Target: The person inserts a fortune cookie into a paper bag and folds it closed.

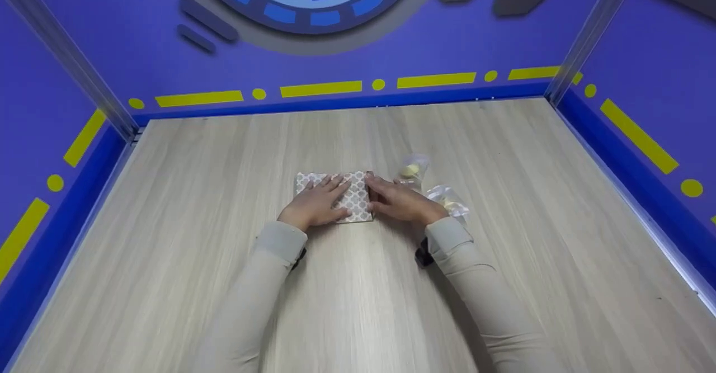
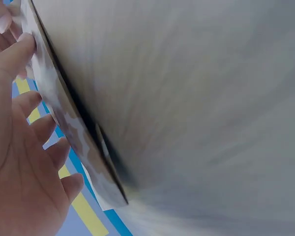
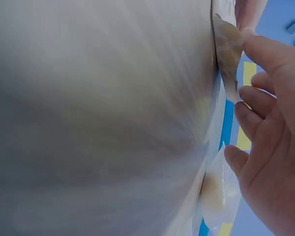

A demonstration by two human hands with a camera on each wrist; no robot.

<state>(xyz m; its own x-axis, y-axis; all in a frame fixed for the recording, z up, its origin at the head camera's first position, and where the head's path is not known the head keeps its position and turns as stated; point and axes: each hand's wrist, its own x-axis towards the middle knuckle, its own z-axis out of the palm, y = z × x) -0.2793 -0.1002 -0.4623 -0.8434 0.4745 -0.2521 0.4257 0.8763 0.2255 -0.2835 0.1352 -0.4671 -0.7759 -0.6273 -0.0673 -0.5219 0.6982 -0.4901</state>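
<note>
Two clear bags beside the right hand hold pale contents.

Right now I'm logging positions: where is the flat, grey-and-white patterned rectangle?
In the head view, the patterned rectangle lies near centre, left hand on it, right hand at its right edge.

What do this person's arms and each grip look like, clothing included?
The left sleeve and right sleeve are long and pale beige, with broad cuffs. A black wrist-worn item peeks out beside each cuff. The left grip and right grip are bare, no gloves.
</note>
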